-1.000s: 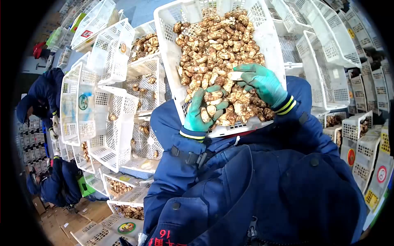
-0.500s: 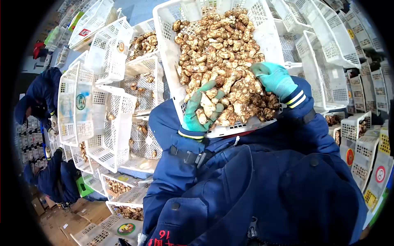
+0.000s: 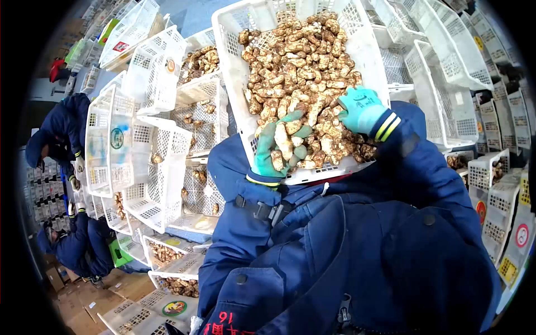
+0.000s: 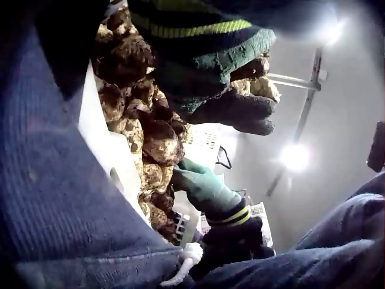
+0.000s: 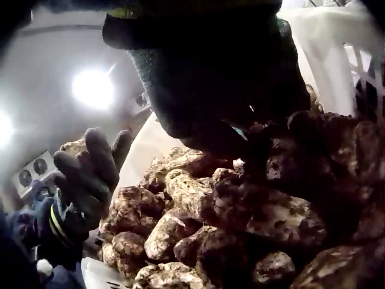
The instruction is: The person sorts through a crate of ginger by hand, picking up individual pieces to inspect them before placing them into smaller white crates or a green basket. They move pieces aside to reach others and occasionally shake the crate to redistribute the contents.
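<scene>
A white plastic crate (image 3: 230,61) is heaped with stubby brown-and-cream mushrooms (image 3: 301,61) with dirt on them. At its near left corner my green-gloved left hand (image 3: 270,149) grips a few pale mushrooms (image 3: 285,139), palm up, fingers curled round them. In the left wrist view, pale ends of mushrooms (image 4: 264,88) show beyond that hand. My gloved right hand (image 3: 360,110) is down on the right side of the heap, back of the hand up, fingertips among the mushrooms. I cannot tell whether those fingers hold one; the right wrist view is dark there.
More white crates (image 3: 151,167) stand to the left, some with mushrooms in them. Other crates (image 3: 441,95) are stacked on the right. Two people in dark blue work clothes (image 3: 58,128) are at the far left, near cardboard (image 3: 106,290) on the floor.
The right hand pinched a pale mushroom over the heap, then moved right to the heap without it visible, and now sits slightly further left. My left hand stays put, holding mushrooms.
</scene>
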Demonstrator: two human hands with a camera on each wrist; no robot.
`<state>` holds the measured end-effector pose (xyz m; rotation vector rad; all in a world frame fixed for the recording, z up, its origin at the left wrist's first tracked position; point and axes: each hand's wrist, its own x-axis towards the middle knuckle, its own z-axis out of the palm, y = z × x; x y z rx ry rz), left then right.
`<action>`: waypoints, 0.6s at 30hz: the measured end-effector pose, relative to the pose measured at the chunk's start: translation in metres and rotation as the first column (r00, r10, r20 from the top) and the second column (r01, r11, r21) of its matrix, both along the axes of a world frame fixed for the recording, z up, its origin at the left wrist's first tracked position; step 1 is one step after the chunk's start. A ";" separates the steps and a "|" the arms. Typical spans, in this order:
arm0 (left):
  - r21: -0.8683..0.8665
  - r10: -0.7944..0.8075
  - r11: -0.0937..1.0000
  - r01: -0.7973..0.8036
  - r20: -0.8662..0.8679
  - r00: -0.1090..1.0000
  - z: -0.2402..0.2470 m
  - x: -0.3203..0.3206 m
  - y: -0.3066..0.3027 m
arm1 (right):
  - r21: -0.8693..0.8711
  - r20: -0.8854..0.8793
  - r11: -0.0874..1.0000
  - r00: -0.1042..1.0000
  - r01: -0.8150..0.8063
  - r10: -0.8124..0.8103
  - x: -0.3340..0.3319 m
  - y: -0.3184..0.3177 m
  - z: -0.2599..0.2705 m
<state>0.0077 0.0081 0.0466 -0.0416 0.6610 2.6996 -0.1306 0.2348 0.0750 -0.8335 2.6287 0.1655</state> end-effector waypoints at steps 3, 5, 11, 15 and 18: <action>0.055 0.070 0.995 -0.079 0.148 0.987 0.000 0.000 0.005 | -0.038 -0.022 0.999 1.000 -0.015 0.014 0.006 0.008 -0.011; 0.105 0.089 0.989 -0.103 0.129 0.988 -0.004 -0.001 0.006 | -0.073 -0.044 0.997 0.999 -0.013 0.010 0.004 0.010 -0.020; 0.210 0.080 0.973 -0.094 0.076 0.994 -0.014 0.002 -0.002 | -0.225 0.020 0.969 0.995 0.100 -0.098 -0.009 0.006 -0.016; 0.269 0.033 0.961 -0.059 0.099 0.995 0.005 0.000 0.000 | -0.459 0.535 0.577 0.729 0.675 -0.428 0.004 0.009 0.013; 0.304 0.030 0.950 -0.068 0.129 0.991 0.005 -0.002 0.002 | -0.544 0.839 0.139 0.534 0.827 0.107 0.002 0.018 0.020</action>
